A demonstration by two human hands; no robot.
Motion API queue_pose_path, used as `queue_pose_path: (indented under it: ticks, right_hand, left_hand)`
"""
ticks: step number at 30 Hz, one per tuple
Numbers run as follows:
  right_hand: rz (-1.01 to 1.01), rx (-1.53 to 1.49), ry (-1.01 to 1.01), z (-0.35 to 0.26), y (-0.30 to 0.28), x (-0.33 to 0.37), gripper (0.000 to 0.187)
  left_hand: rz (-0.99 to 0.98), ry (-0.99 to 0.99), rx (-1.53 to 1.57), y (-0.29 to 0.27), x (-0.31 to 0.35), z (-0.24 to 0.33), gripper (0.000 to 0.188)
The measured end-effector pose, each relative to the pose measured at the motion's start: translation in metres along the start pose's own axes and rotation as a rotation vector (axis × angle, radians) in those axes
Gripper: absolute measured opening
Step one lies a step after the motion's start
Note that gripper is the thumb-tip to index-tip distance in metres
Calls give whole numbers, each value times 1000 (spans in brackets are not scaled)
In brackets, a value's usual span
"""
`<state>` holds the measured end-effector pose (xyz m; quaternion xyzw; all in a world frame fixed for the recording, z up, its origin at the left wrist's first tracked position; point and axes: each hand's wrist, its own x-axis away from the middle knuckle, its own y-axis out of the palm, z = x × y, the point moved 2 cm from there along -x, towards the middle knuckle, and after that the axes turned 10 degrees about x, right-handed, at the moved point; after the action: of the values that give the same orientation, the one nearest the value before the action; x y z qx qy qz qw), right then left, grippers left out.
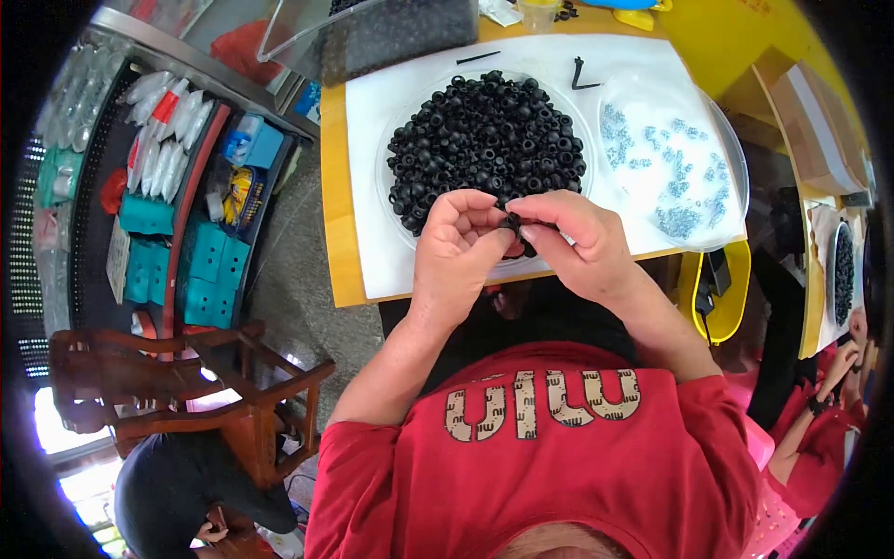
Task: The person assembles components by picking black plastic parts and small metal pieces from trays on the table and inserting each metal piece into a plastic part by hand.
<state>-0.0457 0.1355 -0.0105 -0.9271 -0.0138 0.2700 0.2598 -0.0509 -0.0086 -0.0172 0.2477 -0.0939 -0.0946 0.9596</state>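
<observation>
Over the near rim of a round clear tray [384, 172], my two hands meet with fingertips pinched together. Between them is a small black part [512, 222], partly covered by the fingers. My left hand [456, 247] is closed on it from one side, and my right hand [589, 240] grips it from the other. Whether each holds a separate piece cannot be made out. Heaped in the tray are many small black ring-like and rounded parts [484, 140]. To the right, a round clear tray [738, 177] carries many tiny clear bluish pieces [684, 172].
A white sheet [366, 261] covers the wooden table. On it lie a thin black stick [479, 57] and an L-shaped black piece [582, 74]. A clear bin [400, 42] stands behind. A yellow bin [736, 293] is below right. Left are shelves and a wooden chair [251, 401]; people sit on both sides.
</observation>
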Motion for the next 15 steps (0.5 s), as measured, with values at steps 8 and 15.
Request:
queue_pose_path:
  ticks: [8,15]
  right_hand:
    - [-41,-138,139,0,-2,-1,16]
    - [-95,-444,350,0,5,-1,12]
  left_hand:
    - [-28,34,8,1,0,-2,31]
    - [-34,38,6,0,-1,-2,31]
